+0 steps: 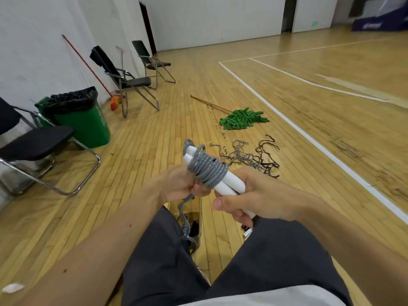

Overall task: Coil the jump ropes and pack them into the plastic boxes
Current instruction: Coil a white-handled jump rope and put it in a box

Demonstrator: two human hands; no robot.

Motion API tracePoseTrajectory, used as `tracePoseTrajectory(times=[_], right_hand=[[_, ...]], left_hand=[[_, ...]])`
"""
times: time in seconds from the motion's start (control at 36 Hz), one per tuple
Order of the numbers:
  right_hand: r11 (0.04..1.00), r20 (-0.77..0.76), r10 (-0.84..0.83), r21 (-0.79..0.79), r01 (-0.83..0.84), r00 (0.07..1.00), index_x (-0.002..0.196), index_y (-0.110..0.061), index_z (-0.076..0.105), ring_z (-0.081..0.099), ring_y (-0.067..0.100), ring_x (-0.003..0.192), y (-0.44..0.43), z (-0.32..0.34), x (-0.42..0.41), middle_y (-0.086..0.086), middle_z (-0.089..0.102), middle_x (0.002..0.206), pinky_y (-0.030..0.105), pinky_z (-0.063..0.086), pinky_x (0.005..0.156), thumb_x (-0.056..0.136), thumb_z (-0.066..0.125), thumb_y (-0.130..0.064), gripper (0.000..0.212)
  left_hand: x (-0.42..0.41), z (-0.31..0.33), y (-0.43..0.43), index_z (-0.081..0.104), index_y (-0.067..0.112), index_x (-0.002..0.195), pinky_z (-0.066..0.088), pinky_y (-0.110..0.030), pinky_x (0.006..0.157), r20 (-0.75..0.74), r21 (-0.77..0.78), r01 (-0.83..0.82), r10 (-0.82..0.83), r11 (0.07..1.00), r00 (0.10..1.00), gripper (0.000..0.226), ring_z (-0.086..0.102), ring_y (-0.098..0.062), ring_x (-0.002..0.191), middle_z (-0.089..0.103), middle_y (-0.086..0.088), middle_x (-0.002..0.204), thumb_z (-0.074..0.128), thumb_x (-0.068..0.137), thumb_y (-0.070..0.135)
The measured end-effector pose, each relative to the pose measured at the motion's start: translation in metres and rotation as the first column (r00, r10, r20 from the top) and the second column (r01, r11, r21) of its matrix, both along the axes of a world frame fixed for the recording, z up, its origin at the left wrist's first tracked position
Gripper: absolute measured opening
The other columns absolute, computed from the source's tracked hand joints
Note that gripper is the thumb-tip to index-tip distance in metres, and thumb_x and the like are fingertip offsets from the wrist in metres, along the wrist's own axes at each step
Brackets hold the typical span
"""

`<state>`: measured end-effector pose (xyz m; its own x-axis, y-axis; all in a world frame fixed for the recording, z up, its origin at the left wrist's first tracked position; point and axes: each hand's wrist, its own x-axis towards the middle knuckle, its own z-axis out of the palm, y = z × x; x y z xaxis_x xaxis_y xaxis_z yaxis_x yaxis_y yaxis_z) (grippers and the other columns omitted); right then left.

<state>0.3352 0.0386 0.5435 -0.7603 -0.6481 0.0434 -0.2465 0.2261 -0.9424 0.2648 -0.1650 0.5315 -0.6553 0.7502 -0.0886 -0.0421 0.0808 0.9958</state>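
A grey jump rope (209, 171) is wound in several turns round its two white handles (229, 184), held in front of me. My right hand (262, 197) grips the near ends of the handles. My left hand (183, 182) pinches the grey cord just below the coil. The loose end of the cord (184, 217) hangs down between my knees towards a clear plastic box (199, 215) on the floor. More tangled ropes (249, 157), grey and dark brown, lie on the floor beyond my hands. Another white handle end (247, 233) shows by my right knee.
A green mop (242, 119) with a wooden stick lies on the wooden floor ahead. A green bin (81, 120) with a black bag stands at left, near black folding chairs (33, 142). A broom (114, 102) leans on the wall.
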Motion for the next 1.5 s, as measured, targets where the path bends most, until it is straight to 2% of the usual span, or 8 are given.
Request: tracePoseTrajectory(times=[0.11,0.28,0.42,0.58,0.69,0.97,1.22,1.5], right_hand=[[0.997,0.055,-0.045,-0.061,0.048,0.997,0.075,-0.022,0.060,0.061,0.023,0.058,0.000,-0.003,-0.002,0.006,0.056,0.063,0.031,0.053,0.061,0.097,0.067,-0.012,0.025],[0.995,0.101,-0.102,-0.003,0.103,0.990,0.091,-0.007,0.060,0.068,0.026,0.065,0.001,-0.013,-0.005,0.012,0.063,0.072,0.039,0.057,0.061,0.097,0.067,-0.017,0.014],[0.992,0.090,-0.102,-0.060,0.108,0.991,0.074,-0.038,0.071,0.048,0.017,0.049,-0.001,-0.016,-0.006,0.009,0.055,0.066,0.033,0.042,0.049,0.099,0.064,-0.017,0.034],[0.970,0.123,-0.228,-0.062,0.236,0.966,0.083,-0.004,0.054,0.042,0.016,0.045,0.004,-0.019,-0.013,0.009,0.049,0.063,0.029,0.039,0.046,0.097,0.066,-0.017,0.023],[0.956,0.146,-0.282,-0.037,0.290,0.948,0.082,-0.004,0.056,0.042,0.017,0.045,0.010,-0.026,-0.018,0.006,0.051,0.060,0.028,0.039,0.045,0.097,0.067,-0.018,0.024],[0.896,0.091,-0.441,0.102,0.432,0.893,0.092,-0.003,0.056,0.045,0.015,0.043,0.019,-0.044,-0.029,0.007,0.059,0.061,0.029,0.039,0.044,0.096,0.069,-0.017,0.020],[0.863,0.028,-0.447,0.275,0.424,0.894,0.097,-0.013,0.056,0.050,0.013,0.043,0.016,-0.041,-0.033,0.003,0.064,0.065,0.025,0.041,0.041,0.096,0.069,-0.027,0.018],[0.777,0.076,-0.225,0.616,0.132,0.971,0.074,-0.010,0.057,0.048,0.013,0.038,0.002,-0.017,-0.018,0.000,0.059,0.053,0.023,0.046,0.048,0.099,0.063,-0.034,0.035]], left_hand=[[0.010,0.001,0.004,0.044,0.008,0.066,0.031,-0.015,0.045,0.014,-0.147,-0.103,0.106,0.984,0.994,0.045,0.036,-0.001,0.042,0.042,0.008,0.045,0.021,0.100,-0.011],[0.017,0.001,0.006,0.039,0.013,0.070,0.028,-0.020,0.048,-0.006,-0.201,-0.152,0.154,0.968,0.988,0.039,0.032,-0.004,0.046,0.039,0.010,0.052,0.022,0.102,-0.004],[0.021,-0.003,0.010,0.062,0.018,0.072,0.026,-0.022,0.045,0.005,-0.143,-0.180,0.183,0.973,0.983,0.052,0.031,-0.006,0.044,0.039,0.005,0.055,0.026,0.106,0.004],[0.025,-0.006,0.016,0.068,0.022,0.091,0.019,-0.022,0.043,0.075,-0.146,-0.216,0.229,0.965,0.971,0.038,0.028,-0.008,0.041,0.034,0.002,0.055,0.034,0.109,0.025],[0.026,-0.010,0.014,0.059,0.014,0.115,0.022,-0.022,0.045,0.019,-0.221,-0.194,0.203,0.956,0.979,0.031,0.025,-0.008,0.045,0.033,0.004,0.056,0.036,0.108,0.033],[0.032,-0.016,0.016,0.061,0.018,0.102,0.032,-0.019,0.052,-0.257,-0.516,-0.182,0.051,0.837,0.965,0.025,0.037,-0.006,0.050,0.040,0.006,0.060,0.045,0.105,0.037],[0.030,0.019,0.029,0.058,0.024,0.080,0.039,-0.030,0.059,-0.742,-0.664,-0.520,-0.386,0.537,0.549,0.028,0.052,-0.013,0.066,0.056,0.006,0.072,0.053,0.101,0.041],[0.017,0.056,0.045,0.068,0.020,0.089,0.041,-0.026,0.065,-0.781,-0.624,-0.448,-0.519,0.640,0.347,0.040,0.045,-0.004,0.072,0.047,0.018,0.068,0.079,0.072,0.055]])
